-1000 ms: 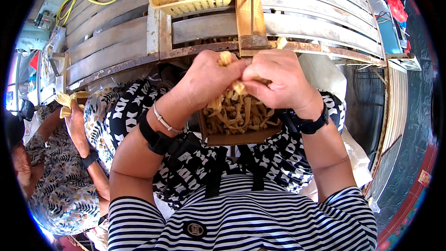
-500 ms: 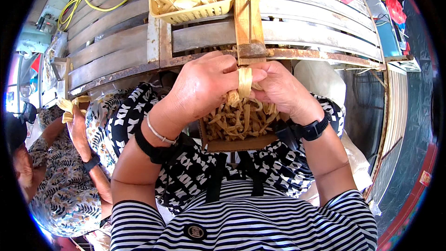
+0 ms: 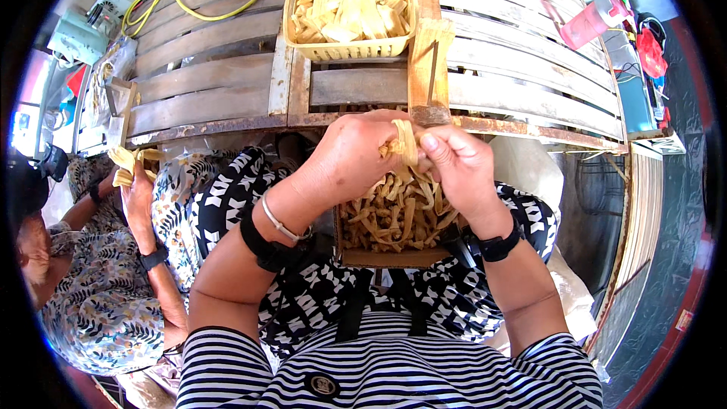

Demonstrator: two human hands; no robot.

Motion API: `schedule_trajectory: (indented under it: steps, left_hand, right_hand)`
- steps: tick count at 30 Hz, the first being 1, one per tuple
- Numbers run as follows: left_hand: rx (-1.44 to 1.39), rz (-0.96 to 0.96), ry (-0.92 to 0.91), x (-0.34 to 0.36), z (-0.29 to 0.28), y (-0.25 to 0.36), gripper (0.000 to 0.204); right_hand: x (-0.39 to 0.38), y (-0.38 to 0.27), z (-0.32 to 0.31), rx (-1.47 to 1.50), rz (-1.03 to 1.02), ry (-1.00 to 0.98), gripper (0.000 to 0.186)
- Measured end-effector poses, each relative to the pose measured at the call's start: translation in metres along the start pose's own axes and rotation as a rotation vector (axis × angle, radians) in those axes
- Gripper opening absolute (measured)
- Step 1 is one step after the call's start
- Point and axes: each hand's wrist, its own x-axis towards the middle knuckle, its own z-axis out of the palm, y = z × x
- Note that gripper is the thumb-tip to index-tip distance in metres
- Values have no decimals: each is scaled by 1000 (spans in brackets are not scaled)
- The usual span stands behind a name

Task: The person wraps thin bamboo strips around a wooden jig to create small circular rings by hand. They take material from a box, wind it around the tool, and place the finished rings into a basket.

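Fibrous yellow strip [image 3: 407, 144], pinched by left hand [image 3: 347, 157] and right hand [image 3: 459, 157], loops above curled pieces [image 3: 394, 220] in a cardboard box [image 3: 394, 259]; slatted table [image 3: 204, 76] and wooden block [image 3: 421, 53] stand beyond.

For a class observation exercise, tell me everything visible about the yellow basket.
The yellow basket looks like plastic, roughly rectangular, with rounded corners, a rim and a slotted near wall. It stands upright on the slatted tabletop, filled with pale, flat strips. A wooden piece is close by its right side; contact is unclear.
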Motion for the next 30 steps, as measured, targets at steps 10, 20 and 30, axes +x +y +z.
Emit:
schedule_trajectory:
  steps: [10,20,30]
  left_hand:
    - [-405,92,107,3,-2,0,4]
    - [-862,-347,279,1,-28,14,15]
    - [-1035,-662,-80,6,-9,0,24]
  right_hand:
    - [5,7,-2,-5,167,-121,32]
    - [10,-3,-13,731,298,-103,31]
    - [8,13,-7,245,250,-45,28]
